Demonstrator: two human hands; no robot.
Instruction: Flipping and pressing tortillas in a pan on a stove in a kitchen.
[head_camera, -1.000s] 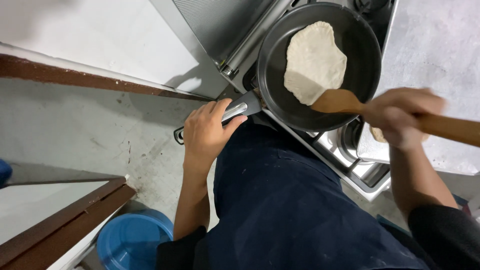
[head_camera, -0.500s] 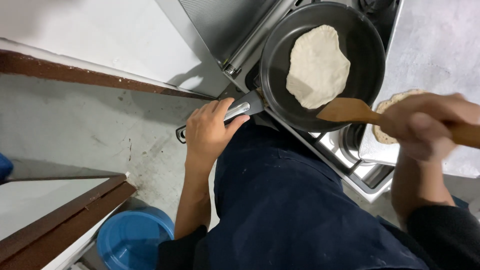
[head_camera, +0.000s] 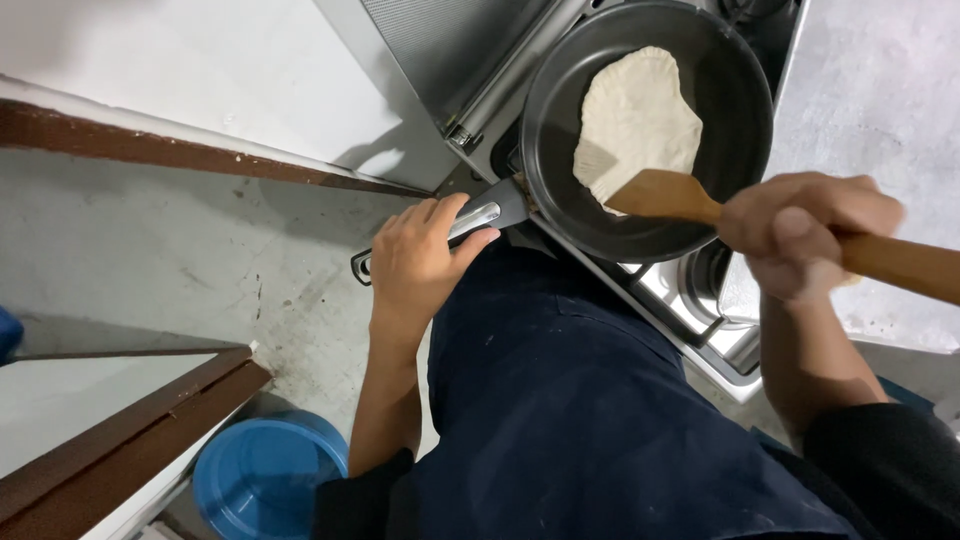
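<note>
Left hand (head_camera: 420, 265) gripping frying pan (head_camera: 740, 110) handle; right hand (head_camera: 800, 235) clutching wooden spatula (head_camera: 665, 195), blade touching flatbread (head_camera: 635, 115) edge, pan on stove (head_camera: 690, 300).

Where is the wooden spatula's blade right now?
In the head view, the wooden spatula blade lies at the flatbread's near edge inside the dark pan, held by the right hand.

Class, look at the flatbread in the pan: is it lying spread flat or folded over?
Spread flat. The flatbread lies as one open round sheet in the dark pan, no edge doubled over; the wooden spatula meets its near edge.
</note>
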